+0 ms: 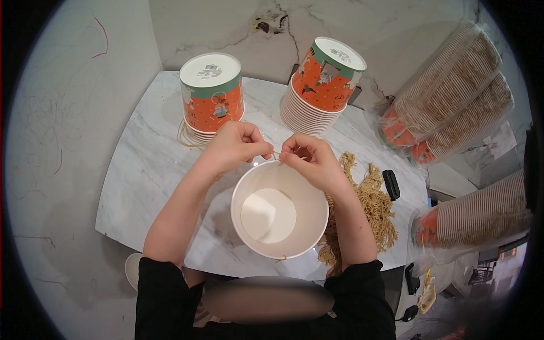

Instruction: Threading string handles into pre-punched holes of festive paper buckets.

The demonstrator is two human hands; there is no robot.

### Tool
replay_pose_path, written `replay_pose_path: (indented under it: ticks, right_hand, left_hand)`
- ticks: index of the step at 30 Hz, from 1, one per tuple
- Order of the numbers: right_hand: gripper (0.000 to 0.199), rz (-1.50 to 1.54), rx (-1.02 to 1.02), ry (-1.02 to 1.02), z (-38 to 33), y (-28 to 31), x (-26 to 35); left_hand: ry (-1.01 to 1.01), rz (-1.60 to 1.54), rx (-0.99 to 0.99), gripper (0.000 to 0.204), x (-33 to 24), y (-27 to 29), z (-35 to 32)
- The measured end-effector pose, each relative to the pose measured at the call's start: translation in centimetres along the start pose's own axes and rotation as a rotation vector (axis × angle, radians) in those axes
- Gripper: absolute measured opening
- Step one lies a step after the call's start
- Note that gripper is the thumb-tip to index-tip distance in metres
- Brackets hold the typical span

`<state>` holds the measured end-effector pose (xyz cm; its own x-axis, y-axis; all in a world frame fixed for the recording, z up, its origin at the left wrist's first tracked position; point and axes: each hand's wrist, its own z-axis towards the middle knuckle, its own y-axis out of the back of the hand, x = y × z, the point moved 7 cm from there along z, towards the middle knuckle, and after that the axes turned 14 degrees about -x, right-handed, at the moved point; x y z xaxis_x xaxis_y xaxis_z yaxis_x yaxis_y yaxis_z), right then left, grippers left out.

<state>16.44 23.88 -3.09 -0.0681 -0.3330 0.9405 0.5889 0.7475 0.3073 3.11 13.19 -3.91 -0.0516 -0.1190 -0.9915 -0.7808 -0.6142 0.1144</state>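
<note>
A white paper bucket (280, 211) stands upright on the marble table (141, 170) right in front of me, its inside empty. My left hand (234, 146) and my right hand (310, 158) meet at the bucket's far rim. Both pinch a thin tan string (274, 154) stretched between their fingertips just above that rim. A heap of tan string handles (371, 207) lies on the table beside my right forearm.
Two stacks of upside-down orange and green paper buckets (212, 96) (326, 82) stand at the back of the table. Long sleeves of nested buckets wrapped in clear plastic (453, 93) (476, 218) lie at the right. A small black object (391, 184) rests near the string heap.
</note>
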Motion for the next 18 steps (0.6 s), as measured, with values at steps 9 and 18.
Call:
replay_pose_path:
  ticks: [9, 18]
  right_hand:
    - [0.008, 0.005, 0.009, -0.036, 0.0, 0.1, -0.3]
    - [0.011, -0.010, 0.023, -0.029, -0.1, 0.0, -0.2]
  left_hand:
    - [0.003, 0.021, 0.037, 0.021, 0.0, -0.6, -0.3]
    - [-0.071, 0.120, 0.088, 0.017, 0.4, -0.3, 0.0]
